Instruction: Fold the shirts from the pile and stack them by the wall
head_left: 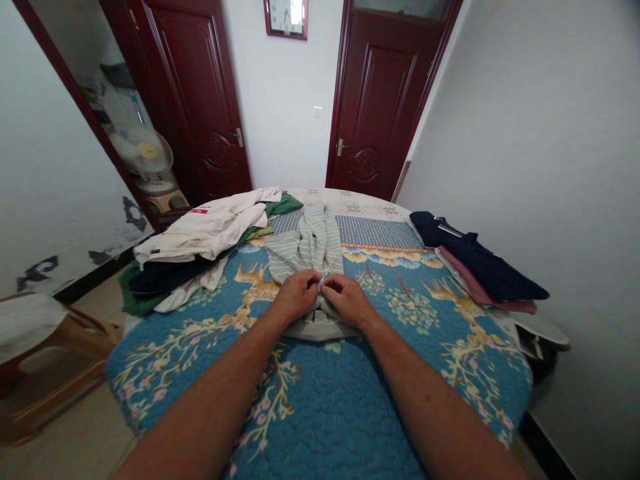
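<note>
A light grey shirt [319, 243] with thin white stripes lies bunched in the middle of the covered table. Its collar end is toward me, and the rest stretches away in loose folds. My left hand [299, 293] and my right hand [347, 300] meet over the shirt's front just beyond the collar. Thumb and fingers of each hand are pinched on the cloth, fingertips almost touching. Whether a button is between them is too small to tell.
A blue floral quilted cover [330, 400] spreads over the table. At left is a loose heap of clothes [210, 230], white on top. Folded clothes [475, 257] are stacked at the right edge. A wooden stool [65, 347] stands on the left; walls and two doors enclose the space.
</note>
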### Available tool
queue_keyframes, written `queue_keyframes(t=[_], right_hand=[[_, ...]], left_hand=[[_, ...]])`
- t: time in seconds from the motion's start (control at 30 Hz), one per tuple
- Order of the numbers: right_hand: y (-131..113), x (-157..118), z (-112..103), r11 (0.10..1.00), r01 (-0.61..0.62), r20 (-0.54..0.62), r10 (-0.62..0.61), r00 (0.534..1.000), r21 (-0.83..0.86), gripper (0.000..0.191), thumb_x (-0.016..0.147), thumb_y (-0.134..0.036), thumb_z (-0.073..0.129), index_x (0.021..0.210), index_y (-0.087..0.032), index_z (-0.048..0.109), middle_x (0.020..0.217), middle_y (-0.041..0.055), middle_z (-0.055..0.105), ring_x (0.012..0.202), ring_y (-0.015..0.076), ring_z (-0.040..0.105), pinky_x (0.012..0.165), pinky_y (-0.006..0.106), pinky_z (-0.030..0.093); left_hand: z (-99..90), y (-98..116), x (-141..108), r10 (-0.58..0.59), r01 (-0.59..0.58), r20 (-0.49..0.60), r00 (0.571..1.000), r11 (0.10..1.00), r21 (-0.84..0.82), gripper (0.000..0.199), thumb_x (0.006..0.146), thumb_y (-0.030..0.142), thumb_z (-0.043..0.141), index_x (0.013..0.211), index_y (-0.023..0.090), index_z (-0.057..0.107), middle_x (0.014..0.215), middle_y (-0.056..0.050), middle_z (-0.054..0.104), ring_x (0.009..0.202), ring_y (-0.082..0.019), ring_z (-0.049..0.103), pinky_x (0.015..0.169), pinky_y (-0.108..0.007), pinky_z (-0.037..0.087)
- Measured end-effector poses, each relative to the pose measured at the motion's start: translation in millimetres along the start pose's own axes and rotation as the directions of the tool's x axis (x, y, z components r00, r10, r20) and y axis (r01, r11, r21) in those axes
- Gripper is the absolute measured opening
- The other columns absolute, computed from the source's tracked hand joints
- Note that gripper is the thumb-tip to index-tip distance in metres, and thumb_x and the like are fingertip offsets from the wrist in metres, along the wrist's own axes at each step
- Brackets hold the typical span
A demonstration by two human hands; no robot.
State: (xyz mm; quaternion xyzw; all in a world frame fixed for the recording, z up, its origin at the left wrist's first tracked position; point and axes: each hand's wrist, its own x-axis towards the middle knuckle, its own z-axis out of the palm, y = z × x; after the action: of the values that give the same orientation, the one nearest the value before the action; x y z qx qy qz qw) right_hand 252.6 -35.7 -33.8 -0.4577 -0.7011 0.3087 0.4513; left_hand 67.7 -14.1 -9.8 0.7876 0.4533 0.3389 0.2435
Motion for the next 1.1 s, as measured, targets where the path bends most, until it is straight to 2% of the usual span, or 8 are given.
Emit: queue_keyframes(t=[0.1,0.2,0.27,0.43,0.57,0.67,0.83,1.1], right_hand=[[3,0,0,0.995,0.083,0.017,-0.082,0.996,-0.049,0.025,0.094,-0.021,0.057,0.109,-0.023,0.077,0.107,0.0034,0.079,0.101,0.0205,0.071,0.096,0.034,0.051],[8,0,1,0.981,0.158,0.041,-0.154,0.987,-0.112,0.033,0.093,-0.013,0.054,0.113,-0.023,0.077,0.114,0.0054,0.078,0.11,0.0213,0.07,0.103,0.036,0.051],[10,0,1,0.974,0.169,0.064,-0.161,0.985,-0.148,0.034,0.091,-0.011,0.055,0.115,-0.023,0.075,0.112,0.0057,0.076,0.108,0.0209,0.069,0.103,0.036,0.051],[17,-1,-3,0.929,0.069,0.017,-0.067,0.998,-0.364,0.03,0.086,-0.009,0.064,0.113,-0.02,0.073,0.105,0.0067,0.072,0.101,0.0216,0.065,0.098,0.035,0.051],[21,-1,-6,0.898,0.061,0.071,-0.033,0.997,-0.436,0.032,0.089,-0.01,0.064,0.118,-0.02,0.076,0.113,0.0093,0.072,0.109,0.0224,0.065,0.104,0.035,0.049],[20,-1,-7,0.872,0.073,0.11,-0.023,0.994,-0.484,0.036,0.093,-0.012,0.062,0.124,-0.02,0.077,0.116,0.0105,0.072,0.112,0.0235,0.065,0.104,0.034,0.049],[15,3,-6,0.8,0.058,0.153,0.043,0.987,-0.597,0.029,0.1,-0.019,0.06,0.12,-0.023,0.08,0.113,0.0106,0.071,0.104,0.0227,0.066,0.094,0.031,0.048],[4,6,2,0.71,-0.014,0.112,0.13,0.985,-0.704,0.026,0.104,-0.024,0.054,0.115,-0.025,0.078,0.117,0.0122,0.068,0.095,0.0234,0.066,0.082,0.033,0.046]], left_hand=[[-4.7,6,-1,-0.021,0.017,0.087,0.996,0.999,0.041,0.024,0.095,0.028,0.053,0.083,0.019,0.072,0.081,-0.003,0.071,0.08,-0.02,0.063,0.074,-0.031,0.041],[-5.5,9,-1,-0.05,0.04,0.083,0.995,0.992,0.12,0.03,0.096,0.043,0.06,0.084,0.018,0.073,0.078,-0.003,0.07,0.076,-0.02,0.06,0.069,-0.031,0.036],[-3.6,9,0,-0.094,0.08,0.07,0.993,0.98,0.184,0.028,0.096,0.039,0.062,0.083,0.018,0.075,0.078,-0.004,0.072,0.076,-0.02,0.061,0.068,-0.031,0.034],[-1.6,8,0,-0.217,0.2,0.041,0.975,0.947,0.25,0.036,0.097,0.026,0.052,0.069,0.018,0.073,0.071,-0.006,0.071,0.072,-0.019,0.061,0.067,-0.031,0.031],[-2.7,4,0,-0.218,0.199,0.048,0.975,0.946,0.256,0.032,0.094,0.021,0.053,0.07,0.018,0.074,0.072,-0.006,0.072,0.073,-0.019,0.061,0.067,-0.031,0.032],[-1.4,-1,0,-0.221,0.21,0.036,0.975,0.957,0.198,0.026,0.091,0.019,0.056,0.081,0.019,0.079,0.082,-0.007,0.078,0.08,-0.021,0.066,0.07,-0.03,0.037],[3.8,-4,1,-0.257,0.26,-0.041,0.966,0.955,0.141,0.015,0.086,0.017,0.062,0.084,0.018,0.077,0.083,-0.006,0.077,0.079,-0.021,0.067,0.072,-0.03,0.041],[-0.1,-9,1,-0.241,0.235,0.02,0.97,0.961,0.148,0.011,0.083,0.019,0.064,0.078,0.019,0.074,0.079,-0.006,0.075,0.076,-0.022,0.065,0.07,-0.03,0.04]])
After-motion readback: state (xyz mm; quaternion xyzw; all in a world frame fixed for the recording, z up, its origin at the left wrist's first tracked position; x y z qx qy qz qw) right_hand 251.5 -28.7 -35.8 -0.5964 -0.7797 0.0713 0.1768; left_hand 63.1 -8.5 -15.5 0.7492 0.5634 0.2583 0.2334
